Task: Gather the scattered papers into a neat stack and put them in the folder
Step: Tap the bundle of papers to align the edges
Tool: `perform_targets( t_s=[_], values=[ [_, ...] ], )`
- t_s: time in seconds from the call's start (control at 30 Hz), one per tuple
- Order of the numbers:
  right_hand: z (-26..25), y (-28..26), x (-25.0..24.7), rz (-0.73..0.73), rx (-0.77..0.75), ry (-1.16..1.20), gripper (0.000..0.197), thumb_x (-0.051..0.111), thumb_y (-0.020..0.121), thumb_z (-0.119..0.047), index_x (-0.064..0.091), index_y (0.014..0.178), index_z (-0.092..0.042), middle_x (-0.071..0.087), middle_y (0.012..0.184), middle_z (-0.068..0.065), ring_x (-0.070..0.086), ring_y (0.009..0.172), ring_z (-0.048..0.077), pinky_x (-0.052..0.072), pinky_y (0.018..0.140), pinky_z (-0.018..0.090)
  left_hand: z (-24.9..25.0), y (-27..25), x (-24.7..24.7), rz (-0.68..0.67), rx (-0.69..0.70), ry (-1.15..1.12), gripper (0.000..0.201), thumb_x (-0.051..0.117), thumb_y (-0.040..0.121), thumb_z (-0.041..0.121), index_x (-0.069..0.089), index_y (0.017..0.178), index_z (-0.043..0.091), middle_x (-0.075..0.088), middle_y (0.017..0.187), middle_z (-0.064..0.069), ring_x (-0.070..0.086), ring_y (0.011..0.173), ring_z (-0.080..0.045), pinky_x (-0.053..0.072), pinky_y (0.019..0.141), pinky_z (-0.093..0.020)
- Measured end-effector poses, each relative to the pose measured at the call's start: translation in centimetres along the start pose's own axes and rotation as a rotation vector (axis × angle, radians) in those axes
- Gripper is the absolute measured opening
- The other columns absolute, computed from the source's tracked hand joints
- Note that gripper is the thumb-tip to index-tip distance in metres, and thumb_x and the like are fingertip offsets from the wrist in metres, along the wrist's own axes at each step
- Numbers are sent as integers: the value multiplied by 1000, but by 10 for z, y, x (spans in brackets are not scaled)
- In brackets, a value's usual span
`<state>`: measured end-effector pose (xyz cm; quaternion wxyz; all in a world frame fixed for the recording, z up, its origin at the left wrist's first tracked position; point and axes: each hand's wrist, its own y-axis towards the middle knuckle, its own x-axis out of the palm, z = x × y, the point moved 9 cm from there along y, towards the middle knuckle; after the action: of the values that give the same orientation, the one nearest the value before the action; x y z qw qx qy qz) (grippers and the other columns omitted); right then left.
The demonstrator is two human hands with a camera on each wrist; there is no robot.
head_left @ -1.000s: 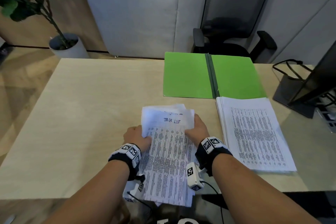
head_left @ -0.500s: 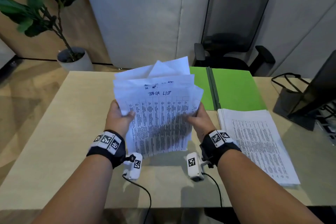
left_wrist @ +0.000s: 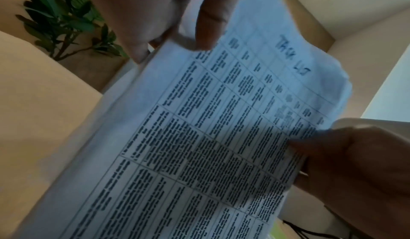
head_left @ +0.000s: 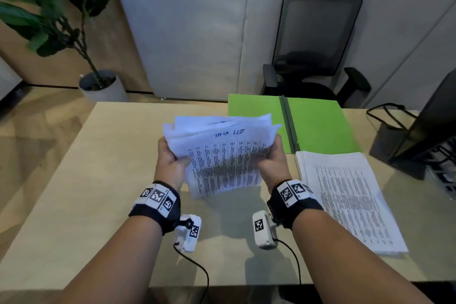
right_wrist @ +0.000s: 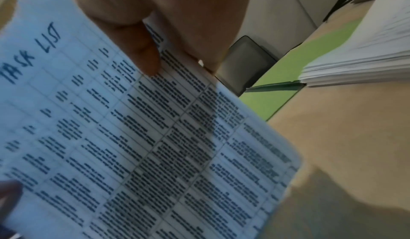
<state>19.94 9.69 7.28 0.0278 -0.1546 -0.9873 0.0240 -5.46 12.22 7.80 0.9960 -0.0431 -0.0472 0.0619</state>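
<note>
I hold a loose bundle of printed papers (head_left: 223,158) above the desk, its top sheet headed "TASK LIST" in blue ink. My left hand (head_left: 171,158) grips the bundle's left edge, thumb on top of the papers (left_wrist: 221,137). My right hand (head_left: 270,159) grips the right edge, thumb on the printed sheet (right_wrist: 155,137). The sheets' upper edges are uneven and fanned. The green folder (head_left: 318,126) lies open flat at the desk's far side, right of the bundle. A thick stack of printed papers (head_left: 345,195) lies on the desk just in front of the folder.
The wooden desk (head_left: 86,180) stretches bare to the left. A dark monitor and its stand (head_left: 419,138) occupy the right edge, with cables. A black office chair (head_left: 315,44) stands behind the desk. A potted plant (head_left: 98,81) sits on the floor at the far left.
Both hands lifted the bundle from the desk's near edge and raised it upright; since half a second ago it has dropped lower and tilted away toward the desk.
</note>
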Motion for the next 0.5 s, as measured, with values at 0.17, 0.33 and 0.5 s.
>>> perform_targets(
  t_s=[0.17, 0.33, 0.5],
  values=[
    [-37, 8, -1, 63, -153, 113, 60, 52, 76, 21, 47, 112, -26, 61, 105, 4, 60, 97, 13, 51, 88, 37, 29, 5, 10, -1, 96, -77, 55, 56, 76, -7, 50, 108, 37, 67, 102, 11, 63, 95, -11, 49, 90, -36],
    [-20, 2, -7, 33, -74, 1, 77, 45, 72, 24, 33, 133, -20, 51, 106, 3, 57, 85, 2, 51, 69, 22, 15, 3, 8, -32, 70, -68, 72, 52, 56, -5, 42, 120, 25, 57, 103, 1, 58, 87, -5, 50, 74, -24],
    [-20, 2, -3, 25, -58, 1, 73, 39, 74, 26, 35, 128, -22, 50, 101, 4, 55, 82, 6, 50, 69, 28, 19, -1, 19, -11, 112, 10, 56, 55, 70, -4, 46, 119, 19, 59, 98, 6, 59, 80, 2, 48, 73, -26]
  ],
)
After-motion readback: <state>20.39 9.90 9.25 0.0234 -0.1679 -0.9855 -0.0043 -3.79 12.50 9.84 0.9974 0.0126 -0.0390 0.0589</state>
